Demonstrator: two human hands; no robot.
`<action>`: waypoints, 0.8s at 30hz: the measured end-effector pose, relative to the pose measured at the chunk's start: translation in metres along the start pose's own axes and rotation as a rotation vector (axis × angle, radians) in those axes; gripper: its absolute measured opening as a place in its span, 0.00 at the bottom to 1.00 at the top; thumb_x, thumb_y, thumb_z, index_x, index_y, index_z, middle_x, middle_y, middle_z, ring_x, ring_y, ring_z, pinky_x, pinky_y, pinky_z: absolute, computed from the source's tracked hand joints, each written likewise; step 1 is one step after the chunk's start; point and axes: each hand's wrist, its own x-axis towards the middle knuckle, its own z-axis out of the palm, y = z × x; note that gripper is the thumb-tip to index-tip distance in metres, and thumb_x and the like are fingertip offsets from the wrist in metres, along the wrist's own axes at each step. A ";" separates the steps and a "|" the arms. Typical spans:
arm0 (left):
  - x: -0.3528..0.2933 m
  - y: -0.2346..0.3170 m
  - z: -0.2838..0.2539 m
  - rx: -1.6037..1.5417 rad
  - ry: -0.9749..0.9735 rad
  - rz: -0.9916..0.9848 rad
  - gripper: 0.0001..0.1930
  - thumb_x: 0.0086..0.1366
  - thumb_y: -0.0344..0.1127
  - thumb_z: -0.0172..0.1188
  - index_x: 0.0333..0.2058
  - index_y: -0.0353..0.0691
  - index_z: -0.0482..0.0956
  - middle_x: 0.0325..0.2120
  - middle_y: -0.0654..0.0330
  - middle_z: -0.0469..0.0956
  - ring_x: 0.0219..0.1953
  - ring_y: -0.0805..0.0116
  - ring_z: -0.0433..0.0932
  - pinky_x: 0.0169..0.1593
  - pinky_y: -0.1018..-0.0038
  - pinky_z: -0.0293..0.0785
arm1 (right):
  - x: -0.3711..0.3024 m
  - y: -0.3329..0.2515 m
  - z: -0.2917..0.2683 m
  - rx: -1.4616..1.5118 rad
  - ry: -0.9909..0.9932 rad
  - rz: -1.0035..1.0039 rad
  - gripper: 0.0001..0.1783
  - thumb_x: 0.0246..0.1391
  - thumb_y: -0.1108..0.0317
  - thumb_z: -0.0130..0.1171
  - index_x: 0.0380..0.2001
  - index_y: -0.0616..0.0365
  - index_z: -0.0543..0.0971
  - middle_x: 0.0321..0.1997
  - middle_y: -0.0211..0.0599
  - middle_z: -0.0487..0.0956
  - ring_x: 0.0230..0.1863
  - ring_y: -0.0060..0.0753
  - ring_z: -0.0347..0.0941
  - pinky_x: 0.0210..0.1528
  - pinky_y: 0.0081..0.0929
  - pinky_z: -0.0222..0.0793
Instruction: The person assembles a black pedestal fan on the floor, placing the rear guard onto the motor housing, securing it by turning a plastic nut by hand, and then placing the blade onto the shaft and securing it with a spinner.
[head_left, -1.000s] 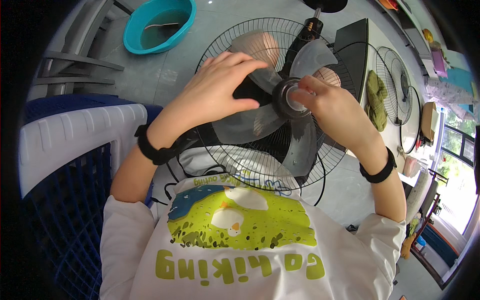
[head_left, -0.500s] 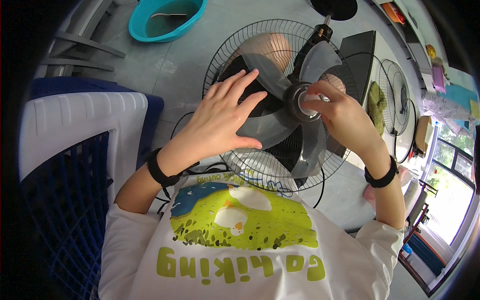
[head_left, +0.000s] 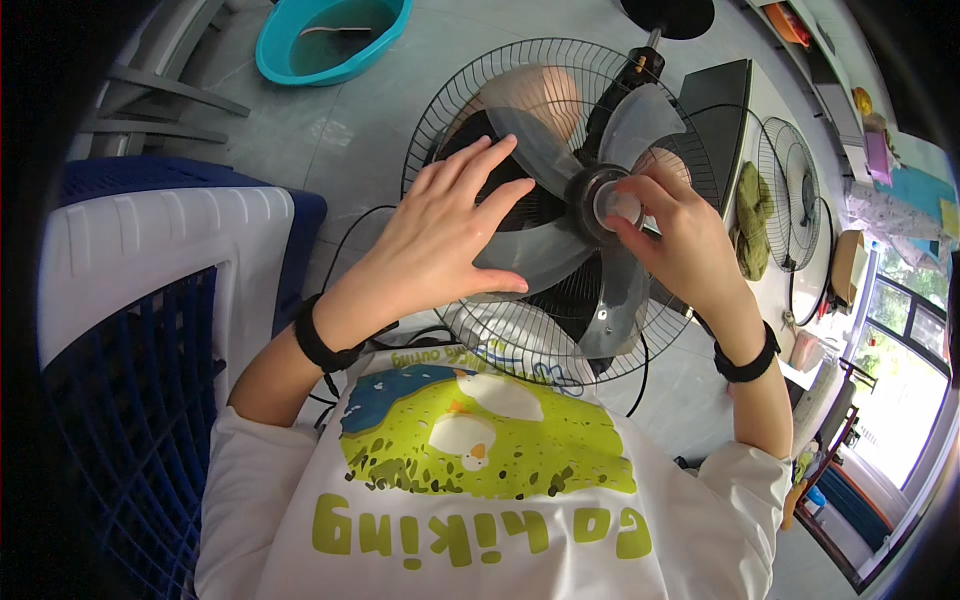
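One electric fan with translucent grey plastic blades [head_left: 550, 245] faces up between the two hands. Four blades show, smoky and broad, around one glossy black round hub [head_left: 580, 200]; a single round guard of thin black wire [head_left: 500, 70] spreads behind them. At the hub's centre sits one small clear plastic knob [head_left: 625, 207], and the right hand [head_left: 690, 245] is drawn narrow, thumb and fingers around it. The left hand [head_left: 450, 225] is wide, fingers spread over the blades on its side; whether it touches them I cannot tell. Two black wristbands [head_left: 748, 358] circle the wrists, one each. Beyond the right hand's fingers, the fan's black neck [head_left: 635, 75] runs toward one round black disc [head_left: 670, 15]. To the right of that hand are one green cloth [head_left: 752, 220] and a second fan with a dark wire guard [head_left: 790, 195]. Well beyond the left hand stands one turquoise plastic basin [head_left: 345, 72]; left of its wrist, one white-and-blue plastic crate [head_left: 255, 235].
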 end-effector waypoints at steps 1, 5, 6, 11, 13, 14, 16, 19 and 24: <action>0.000 0.000 0.000 0.001 0.000 0.000 0.44 0.44 0.54 0.73 0.59 0.43 0.67 0.67 0.51 0.50 0.67 0.47 0.53 0.65 0.51 0.54 | 0.000 -0.002 -0.003 0.007 0.008 -0.044 0.18 0.43 0.70 0.65 0.41 0.58 0.77 0.39 0.38 0.74 0.33 0.44 0.76 0.34 0.36 0.73; 0.000 0.000 0.000 0.011 -0.008 -0.006 0.44 0.44 0.53 0.73 0.59 0.43 0.66 0.66 0.51 0.51 0.66 0.47 0.53 0.65 0.52 0.54 | 0.002 -0.007 -0.008 0.035 0.013 -0.090 0.21 0.41 0.73 0.64 0.43 0.57 0.76 0.41 0.38 0.74 0.34 0.43 0.76 0.34 0.36 0.73; 0.000 0.000 0.000 0.012 -0.008 -0.005 0.44 0.44 0.53 0.73 0.59 0.43 0.66 0.66 0.51 0.51 0.66 0.47 0.53 0.65 0.52 0.54 | 0.002 -0.009 -0.010 0.036 0.013 -0.089 0.21 0.41 0.73 0.64 0.43 0.57 0.76 0.41 0.38 0.74 0.34 0.43 0.76 0.34 0.36 0.73; 0.000 0.001 -0.001 0.015 -0.016 -0.009 0.44 0.44 0.53 0.73 0.59 0.43 0.66 0.66 0.51 0.50 0.67 0.47 0.53 0.65 0.52 0.54 | 0.002 -0.013 -0.007 -0.035 0.165 -0.050 0.19 0.46 0.67 0.66 0.43 0.57 0.76 0.40 0.39 0.74 0.33 0.43 0.76 0.33 0.36 0.73; 0.001 0.001 -0.001 0.010 -0.015 -0.006 0.44 0.44 0.53 0.73 0.59 0.43 0.66 0.66 0.51 0.50 0.67 0.47 0.53 0.65 0.52 0.54 | 0.000 -0.009 -0.004 -0.033 0.069 0.038 0.18 0.47 0.65 0.66 0.41 0.58 0.76 0.39 0.39 0.74 0.32 0.44 0.76 0.33 0.36 0.73; 0.001 0.001 -0.001 0.005 -0.013 -0.005 0.44 0.44 0.53 0.73 0.59 0.43 0.66 0.66 0.51 0.50 0.67 0.47 0.53 0.65 0.51 0.54 | -0.001 -0.008 -0.004 -0.030 -0.029 0.125 0.17 0.48 0.63 0.66 0.39 0.59 0.76 0.37 0.39 0.75 0.30 0.44 0.76 0.32 0.36 0.73; 0.001 0.001 0.000 0.012 -0.015 -0.006 0.44 0.44 0.53 0.73 0.59 0.43 0.66 0.66 0.51 0.50 0.67 0.47 0.53 0.65 0.51 0.54 | 0.000 -0.008 -0.002 -0.018 -0.007 0.094 0.15 0.47 0.65 0.65 0.38 0.59 0.76 0.37 0.39 0.75 0.29 0.44 0.76 0.32 0.36 0.73; 0.001 0.001 -0.001 0.016 -0.019 -0.008 0.44 0.44 0.53 0.73 0.59 0.43 0.66 0.66 0.51 0.50 0.67 0.47 0.53 0.65 0.51 0.54 | 0.001 -0.010 -0.007 0.034 -0.020 0.050 0.15 0.46 0.70 0.65 0.39 0.59 0.77 0.39 0.41 0.76 0.33 0.45 0.77 0.34 0.34 0.73; 0.001 0.002 -0.001 0.017 -0.026 -0.012 0.45 0.44 0.53 0.73 0.59 0.44 0.66 0.67 0.51 0.50 0.67 0.47 0.53 0.65 0.52 0.54 | 0.001 -0.011 -0.010 0.077 -0.061 0.003 0.17 0.44 0.75 0.62 0.42 0.60 0.76 0.44 0.44 0.75 0.39 0.46 0.77 0.38 0.33 0.74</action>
